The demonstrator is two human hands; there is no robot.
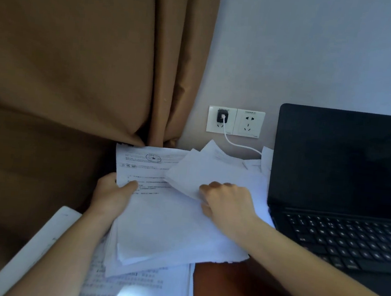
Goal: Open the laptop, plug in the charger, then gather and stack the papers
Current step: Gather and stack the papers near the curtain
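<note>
The laptop [343,162] stands open at the right of the frame and the charger [222,116] sits in the wall socket [235,122] at centre, so gathering seems to be the step in hand. The papers [171,217] lie mid-frame on the bench [219,288], long axis running bottom to top. The left hand [111,194] grips their left edge, thumb on top. The right hand [227,203] rests on them with fingers curled; whether it pinches a sheet I cannot tell. Stray sheets [215,154] lie above and right of it, so the right hand is nearer
</note>
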